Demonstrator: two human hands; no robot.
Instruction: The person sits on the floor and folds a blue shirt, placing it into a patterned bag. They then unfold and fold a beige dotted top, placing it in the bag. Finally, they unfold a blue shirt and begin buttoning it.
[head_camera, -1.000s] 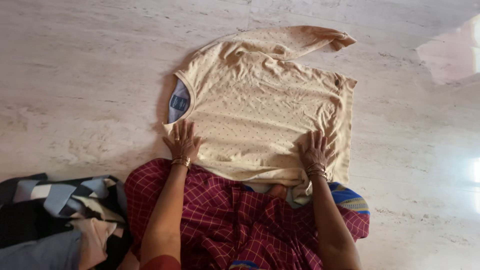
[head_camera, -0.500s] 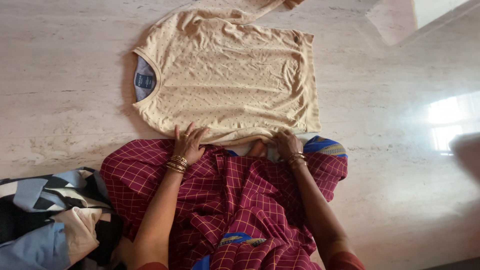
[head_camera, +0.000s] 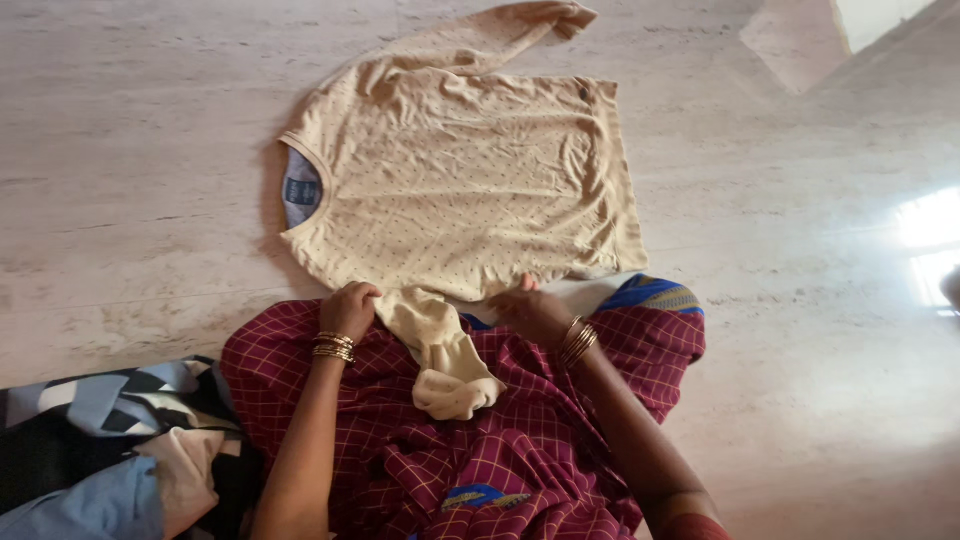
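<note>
Sweater (head_camera: 470, 170) flat on floor (head_camera: 130, 150); blue neck label (head_camera: 298, 190); left hand (head_camera: 350, 305) fingers clamped on sleeve (head_camera: 440, 350); right hand (head_camera: 530, 310) unclear.

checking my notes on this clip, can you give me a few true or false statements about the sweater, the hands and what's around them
1. The cream dotted sweater lies spread on a pale stone floor. True.
2. Both sleeves stretch away from the person. False: one sleeve lies across the maroon checked cloth on the person's lap; the other points away.
3. The left hand grips the sweater near the shoulder of the near sleeve. True.
4. The right hand is lifted clear of the sweater. False: it rests at the sweater's near edge.
5. A pile of other clothes sits at the person's left. True.
</note>
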